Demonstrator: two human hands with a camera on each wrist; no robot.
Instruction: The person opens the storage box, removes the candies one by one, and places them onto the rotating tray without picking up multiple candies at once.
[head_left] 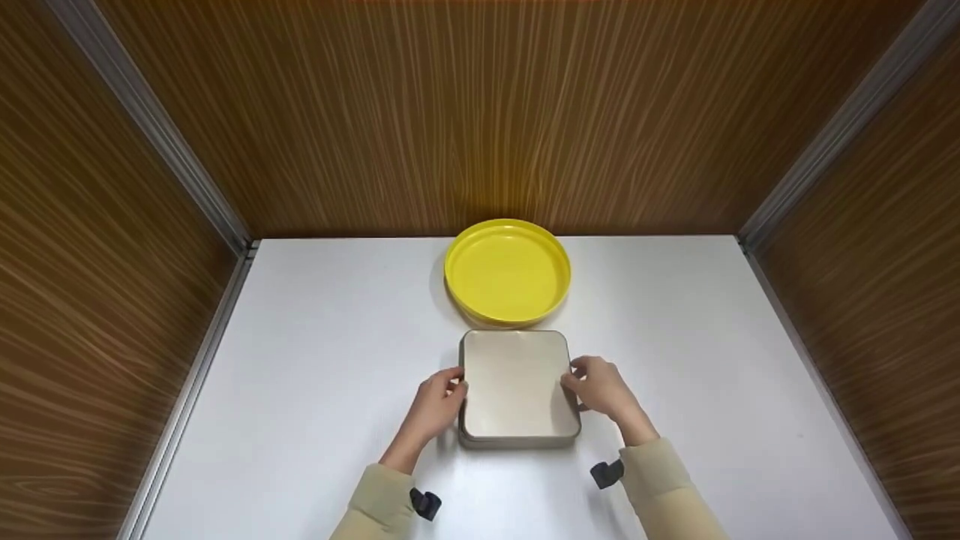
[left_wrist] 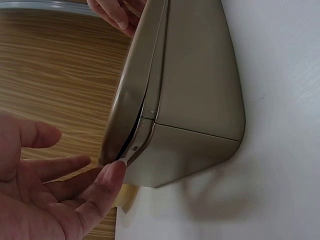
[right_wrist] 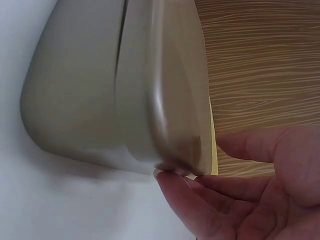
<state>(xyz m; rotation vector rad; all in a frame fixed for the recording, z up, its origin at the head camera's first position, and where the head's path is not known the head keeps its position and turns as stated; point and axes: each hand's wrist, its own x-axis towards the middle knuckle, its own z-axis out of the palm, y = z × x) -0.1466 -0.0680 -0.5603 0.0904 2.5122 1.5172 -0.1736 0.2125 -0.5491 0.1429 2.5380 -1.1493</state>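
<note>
On the table (head_left: 322,337), the box (head_left: 517,382) has a dish (head_left: 510,274) behind, left hand (head_left: 436,405) on its left, right hand (head_left: 602,388) on its right

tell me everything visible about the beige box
The beige box looks like metal, smooth and faintly shiny, squarish with rounded corners. Its lid is on, though a dark gap shows beneath one edge. It sits on the white table, nearer the person than the yellow tray. The left hand and right hand touch opposite lid edges.
</note>
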